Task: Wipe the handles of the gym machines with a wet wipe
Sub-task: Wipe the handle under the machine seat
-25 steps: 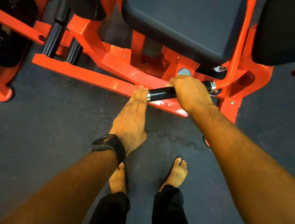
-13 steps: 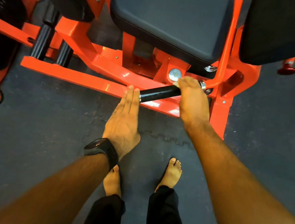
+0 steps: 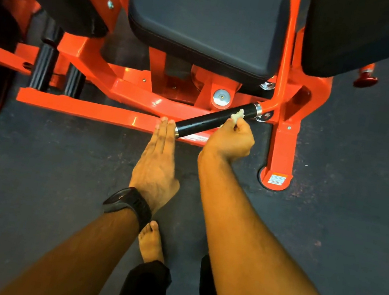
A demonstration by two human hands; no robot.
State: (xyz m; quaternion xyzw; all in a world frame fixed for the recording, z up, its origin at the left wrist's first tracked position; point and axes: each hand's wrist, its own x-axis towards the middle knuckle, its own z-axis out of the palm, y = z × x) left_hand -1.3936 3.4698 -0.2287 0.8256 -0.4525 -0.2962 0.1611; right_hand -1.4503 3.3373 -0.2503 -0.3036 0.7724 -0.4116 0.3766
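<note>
Counts: one black handle (image 3: 204, 121), one white wet wipe (image 3: 238, 115), two hands, one wristwatch (image 3: 128, 203), three dark pads, two black rollers (image 3: 44, 65).
Machine: the orange frame (image 3: 86, 108) stands on the dark floor (image 3: 23, 209); the seat pad (image 3: 204, 20) is far and centre.
Handle position: it slants from near-left to far-right below the seat pad, and its far end joins the orange tube at a metal collar.
Wipe position: crumpled on the handle's far-right part, just short of the collar.
Hidden or cut off: most of the wipe sits inside the fingers. The left and right pads run out of view. Only one bare foot (image 3: 150, 243) shows; the right forearm covers the other.
Right hand (image 3: 230, 140): fingers curled, pinching the wipe against the handle, with the wrist bent.
Left hand (image 3: 157, 164): flat, fingers straight and together, tips at the handle's near-left end cap, holding nothing. Actual contact is hard to make out.
</note>
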